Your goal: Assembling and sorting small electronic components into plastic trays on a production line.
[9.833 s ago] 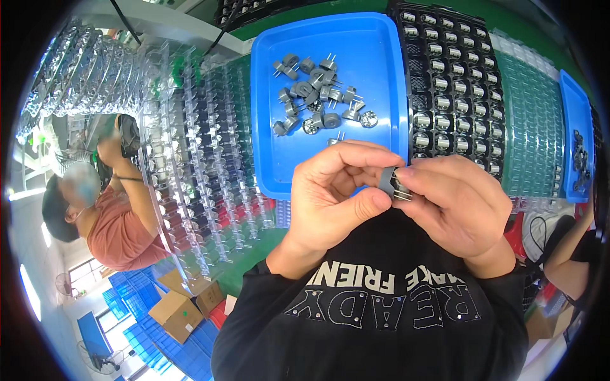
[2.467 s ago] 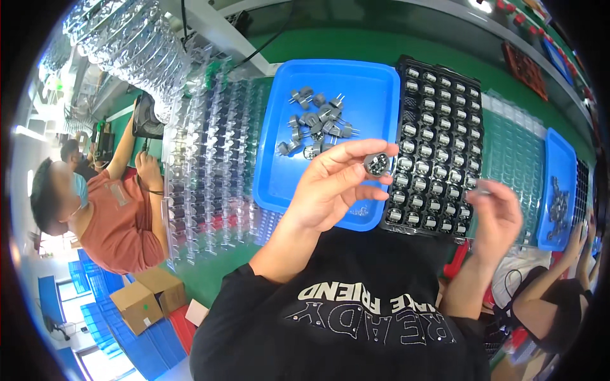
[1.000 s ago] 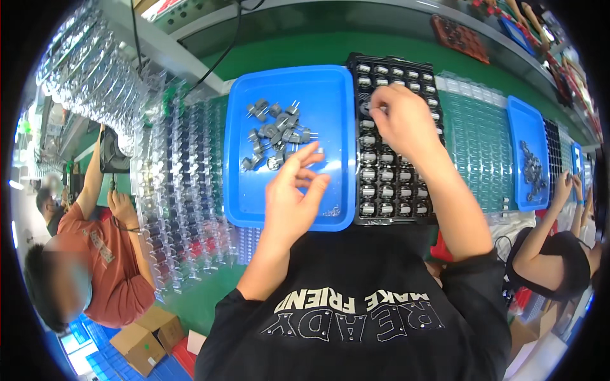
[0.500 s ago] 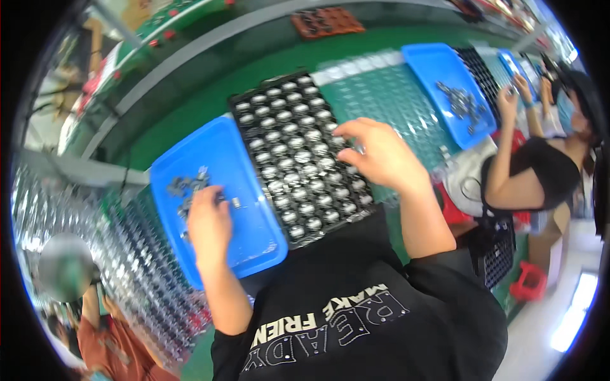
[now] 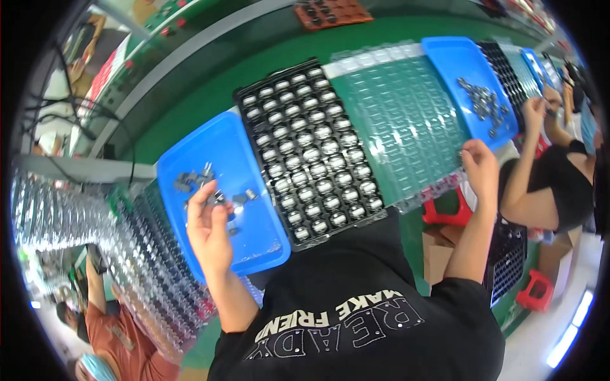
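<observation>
Over a blue tray [image 5: 254, 254], my left hand [image 5: 213, 238] has thumb and forefinger closed around a small silvery metal part [image 5: 219, 197]. Several small grey metal parts [image 5: 185, 182] lie in that tray beyond its fingertips. My right hand [image 5: 481, 171] is raised at the right edge of a clear plastic blister tray [image 5: 406, 127], its fingers drawn together. What they hold, if anything, is too small to make out. Between my hands lies a black tray [image 5: 239, 95] with rows of pockets filled with shiny silver-white round parts [image 5: 311, 154].
A second blue tray [image 5: 445, 60] with metal parts stands at the right, near a co-worker's hands [image 5: 537, 111]. Stacked clear blister trays [image 5: 152, 267] stand at the left. An orange tray [image 5: 349, 14] sits at the back. A red stool [image 5: 534, 291] is at the lower right.
My right hand has moved away from the black tray, rightward to the far side of the clear blister tray. My left hand stays over the blue tray, its fingers turned more upward.
</observation>
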`<state>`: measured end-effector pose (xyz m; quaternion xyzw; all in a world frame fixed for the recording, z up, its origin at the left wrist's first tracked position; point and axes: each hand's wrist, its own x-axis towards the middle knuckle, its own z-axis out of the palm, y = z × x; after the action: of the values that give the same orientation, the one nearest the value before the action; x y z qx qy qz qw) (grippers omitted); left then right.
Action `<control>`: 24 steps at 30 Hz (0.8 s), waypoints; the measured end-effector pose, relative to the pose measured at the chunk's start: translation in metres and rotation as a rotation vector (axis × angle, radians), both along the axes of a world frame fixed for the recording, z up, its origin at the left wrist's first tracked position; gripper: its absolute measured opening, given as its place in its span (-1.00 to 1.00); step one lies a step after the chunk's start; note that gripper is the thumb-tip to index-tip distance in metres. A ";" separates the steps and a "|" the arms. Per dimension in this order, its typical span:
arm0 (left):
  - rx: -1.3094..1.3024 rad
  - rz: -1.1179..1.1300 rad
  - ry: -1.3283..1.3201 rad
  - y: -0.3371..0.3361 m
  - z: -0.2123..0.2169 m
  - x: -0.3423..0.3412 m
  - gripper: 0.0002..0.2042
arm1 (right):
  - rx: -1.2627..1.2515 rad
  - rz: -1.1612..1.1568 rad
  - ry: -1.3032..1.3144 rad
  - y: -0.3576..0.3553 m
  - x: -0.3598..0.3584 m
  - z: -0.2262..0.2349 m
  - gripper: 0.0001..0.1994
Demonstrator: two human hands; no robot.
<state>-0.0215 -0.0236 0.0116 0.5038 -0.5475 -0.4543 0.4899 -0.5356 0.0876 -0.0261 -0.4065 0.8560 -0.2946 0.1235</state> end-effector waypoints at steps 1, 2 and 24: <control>0.054 -0.018 0.033 0.003 0.005 0.001 -0.61 | -0.047 0.054 -0.023 0.006 -0.012 -0.009 -0.89; 0.070 -0.044 0.188 0.007 0.006 -0.001 -0.59 | -0.092 0.119 -0.053 0.009 -0.023 -0.022 -0.89; 0.157 -0.321 0.697 0.028 0.022 -0.030 -0.53 | -0.594 0.649 -0.990 -0.068 0.279 0.071 -0.78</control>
<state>-0.0514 0.0043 0.0336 0.2634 -0.3838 -0.7094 0.5293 -0.2562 0.0193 0.0453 -0.4771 0.4144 -0.6182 0.4675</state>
